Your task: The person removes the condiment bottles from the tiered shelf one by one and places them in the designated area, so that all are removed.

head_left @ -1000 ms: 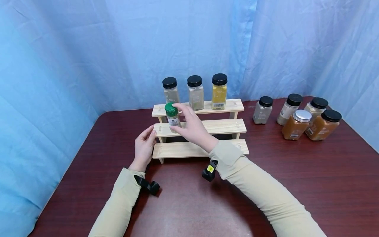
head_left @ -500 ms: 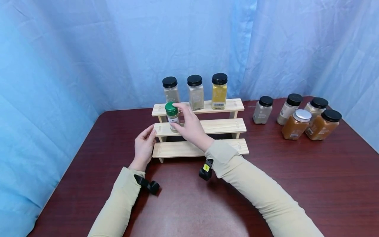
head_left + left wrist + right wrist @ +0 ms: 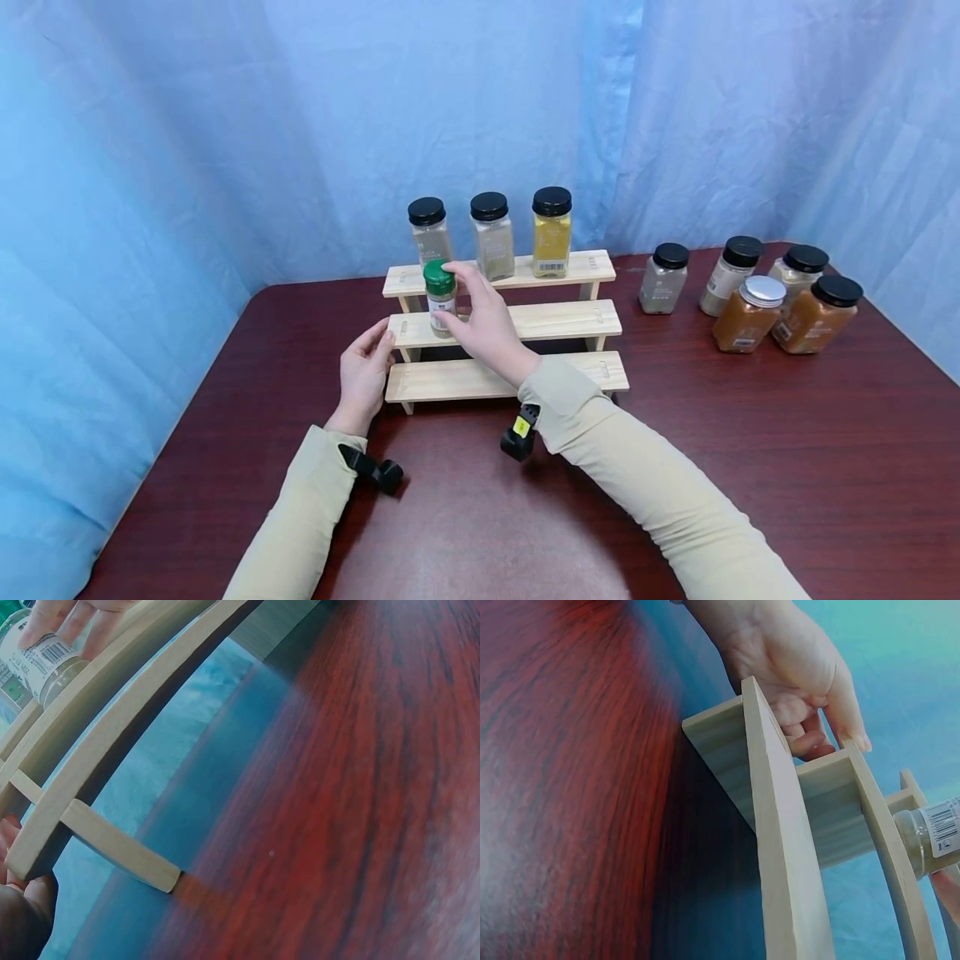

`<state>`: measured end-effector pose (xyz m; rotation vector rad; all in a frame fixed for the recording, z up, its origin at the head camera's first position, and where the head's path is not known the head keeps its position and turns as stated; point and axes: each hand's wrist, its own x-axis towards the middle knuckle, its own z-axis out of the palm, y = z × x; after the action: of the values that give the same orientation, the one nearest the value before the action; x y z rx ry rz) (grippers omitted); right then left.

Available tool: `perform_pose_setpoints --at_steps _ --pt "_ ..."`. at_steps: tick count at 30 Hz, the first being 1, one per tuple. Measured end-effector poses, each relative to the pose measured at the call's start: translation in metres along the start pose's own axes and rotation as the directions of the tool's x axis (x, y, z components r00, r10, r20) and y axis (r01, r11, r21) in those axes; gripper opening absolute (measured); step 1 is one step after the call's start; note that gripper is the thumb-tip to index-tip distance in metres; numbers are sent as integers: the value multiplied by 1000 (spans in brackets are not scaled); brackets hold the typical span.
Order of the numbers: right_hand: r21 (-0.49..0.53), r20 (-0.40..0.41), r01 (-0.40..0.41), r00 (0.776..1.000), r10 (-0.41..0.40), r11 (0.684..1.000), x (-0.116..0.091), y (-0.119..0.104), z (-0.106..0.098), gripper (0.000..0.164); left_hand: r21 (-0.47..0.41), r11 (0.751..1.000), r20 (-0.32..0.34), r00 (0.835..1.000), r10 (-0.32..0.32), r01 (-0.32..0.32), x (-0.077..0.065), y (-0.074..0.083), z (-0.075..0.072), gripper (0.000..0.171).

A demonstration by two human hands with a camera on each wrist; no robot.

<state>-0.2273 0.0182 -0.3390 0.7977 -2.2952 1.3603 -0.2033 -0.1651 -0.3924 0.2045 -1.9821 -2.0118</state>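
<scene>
- Left hand (image 3: 363,379): set at the left end of the wooden rack (image 3: 450,379); the end of the middle tier (image 3: 555,319) is gripped, thumb on top, fingers curled beneath.
- Grey jar, black lid (image 3: 432,242): stood on the top tier (image 3: 592,265), left.
- Green-capped jar (image 3: 439,292): held upright near the left end of the middle tier, its base seemingly on the board.
- Right hand (image 3: 486,321): the green-capped jar is pinched, forefinger at the cap, thumb lower on the side; further fingers are seen against the label in the left wrist view.
- Pale jar, black lid (image 3: 493,246): stood on the top tier, centre.
- Yellow jar, black lid (image 3: 552,237): stood on the top tier, right of centre.
- Five jars, grouped on the table (image 3: 450,533), apart from the rack: small grey jar (image 3: 662,287); white-labelled jar (image 3: 723,282); silver-lidded brown jar (image 3: 746,323); pale jar at rear (image 3: 791,279); black-lidded brown jar (image 3: 816,319).
- Progress, as judged: three jars racked, a fourth all but placed though not released, five left off the rack.
</scene>
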Motion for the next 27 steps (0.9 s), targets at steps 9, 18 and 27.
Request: perform_pose_setpoints --at_steps 9,18,27 --pt "39 -20 30 999 -29 999 -2 0 0 57 -13 1000 2 1000 -1 1 0 -1 -1 35" --pt "123 -43 50 998 -45 991 -9 -8 -12 59 -29 1000 2 1000 7 -7 0 -1 0 35" --pt "173 -64 28 998 -17 985 -23 -6 -28 59 -19 1000 2 1000 10 -10 0 -2 -1 35"
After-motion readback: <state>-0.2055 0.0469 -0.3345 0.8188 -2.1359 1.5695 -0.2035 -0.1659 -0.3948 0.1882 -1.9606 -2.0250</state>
